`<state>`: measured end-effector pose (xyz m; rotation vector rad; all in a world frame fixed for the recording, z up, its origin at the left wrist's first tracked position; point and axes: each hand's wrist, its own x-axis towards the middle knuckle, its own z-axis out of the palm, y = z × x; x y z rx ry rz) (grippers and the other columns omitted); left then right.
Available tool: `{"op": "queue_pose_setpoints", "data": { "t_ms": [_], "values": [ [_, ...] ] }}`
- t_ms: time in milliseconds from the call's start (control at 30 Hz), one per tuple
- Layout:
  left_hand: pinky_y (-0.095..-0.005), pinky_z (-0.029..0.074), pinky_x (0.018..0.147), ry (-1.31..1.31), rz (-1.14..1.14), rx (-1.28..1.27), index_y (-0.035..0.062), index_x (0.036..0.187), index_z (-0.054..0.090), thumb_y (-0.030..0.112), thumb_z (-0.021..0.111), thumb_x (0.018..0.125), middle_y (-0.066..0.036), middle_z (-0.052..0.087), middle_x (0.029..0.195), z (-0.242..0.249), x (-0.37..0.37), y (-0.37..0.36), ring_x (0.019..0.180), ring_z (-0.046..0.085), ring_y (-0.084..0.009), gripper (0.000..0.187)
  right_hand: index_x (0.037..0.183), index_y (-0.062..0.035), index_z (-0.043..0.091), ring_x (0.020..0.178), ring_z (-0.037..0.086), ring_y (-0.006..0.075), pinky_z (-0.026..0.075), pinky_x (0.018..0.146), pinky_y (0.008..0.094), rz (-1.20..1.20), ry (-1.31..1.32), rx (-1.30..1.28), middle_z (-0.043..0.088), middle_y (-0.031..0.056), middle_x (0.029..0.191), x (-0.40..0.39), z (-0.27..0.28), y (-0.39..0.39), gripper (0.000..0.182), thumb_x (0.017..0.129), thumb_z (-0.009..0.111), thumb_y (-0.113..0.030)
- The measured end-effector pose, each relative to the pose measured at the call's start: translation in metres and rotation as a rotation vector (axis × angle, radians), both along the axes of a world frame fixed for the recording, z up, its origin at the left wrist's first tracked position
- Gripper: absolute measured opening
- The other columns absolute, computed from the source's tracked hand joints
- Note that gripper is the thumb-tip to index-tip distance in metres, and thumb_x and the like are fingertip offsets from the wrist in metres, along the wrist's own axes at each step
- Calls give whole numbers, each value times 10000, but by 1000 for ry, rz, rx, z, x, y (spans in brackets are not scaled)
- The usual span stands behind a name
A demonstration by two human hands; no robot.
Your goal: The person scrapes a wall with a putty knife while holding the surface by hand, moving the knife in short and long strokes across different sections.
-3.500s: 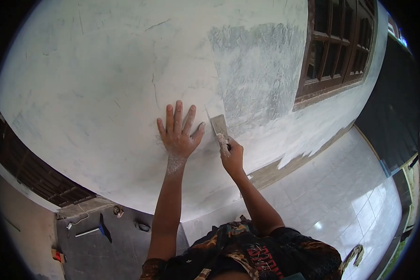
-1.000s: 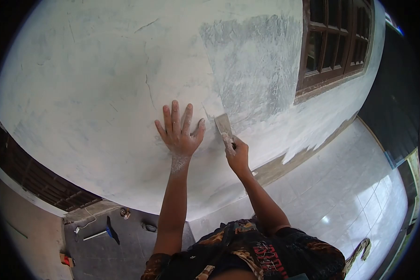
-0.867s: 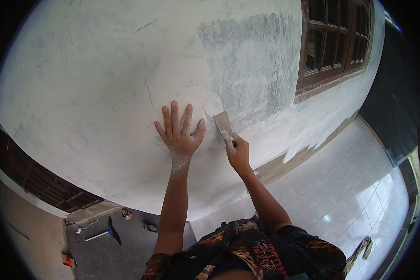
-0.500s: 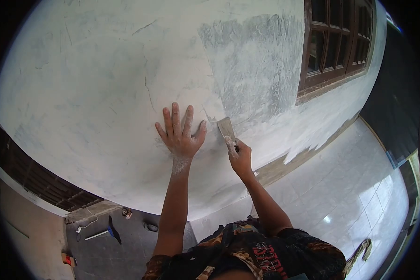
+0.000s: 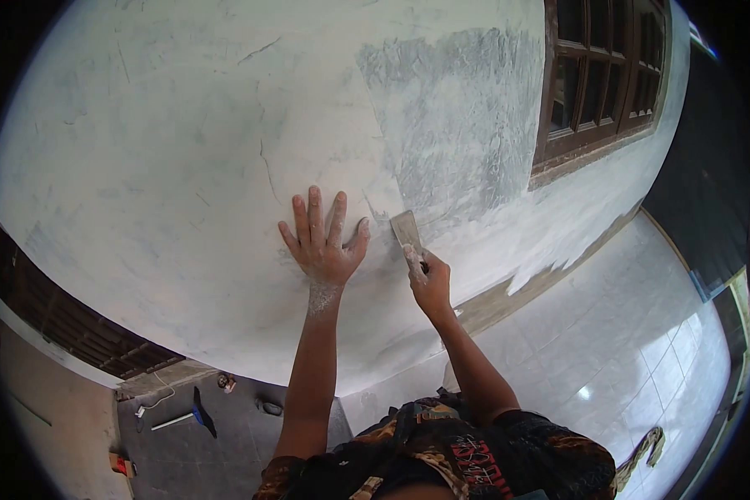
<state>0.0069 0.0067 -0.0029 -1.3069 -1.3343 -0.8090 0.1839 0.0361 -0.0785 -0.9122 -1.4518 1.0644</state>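
A wall [image 5: 192,167] coated in white stands before me, with thin cracks and a rough grey patch [image 5: 450,117] at its upper right. My left hand [image 5: 325,242] lies flat on the white surface, fingers spread, with white dust on the fingers and wrist. To its right, my right hand [image 5: 429,279] is closed round a putty knife [image 5: 407,231], whose flat metal blade rests at the wall just below the grey patch. The knife's handle is mostly hidden by my fingers.
A brown framed window [image 5: 600,75] is at the upper right. Light tiles [image 5: 575,350] cover the floor at right. A broom-like tool [image 5: 198,414] and a dark shoe-like object [image 5: 268,406] lie on dark floor at lower left. Cloth [image 5: 642,454] lies at lower right.
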Motion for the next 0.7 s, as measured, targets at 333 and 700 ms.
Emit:
{"op": "queue_pose_setpoints", "data": {
  "t_ms": [333,700],
  "values": [
    [-584,35,1189,-24,-5,-27,187,1340,612,394,749,782,-164,409,1540,0,1,-2,1479,274,-365,610,886,62,653,485,363,101,322,458,326,-6,31,28,430,57,499,-3,-2,5,426,990,620,-350],
    [-584,39,1188,-27,6,-29,187,1356,600,391,746,789,-172,402,1542,1,2,-3,1476,274,-376,620,889,67,658,475,358,111,318,454,334,-30,17,23,439,73,489,-3,-8,2,427,989,621,-346]
  ]
}}
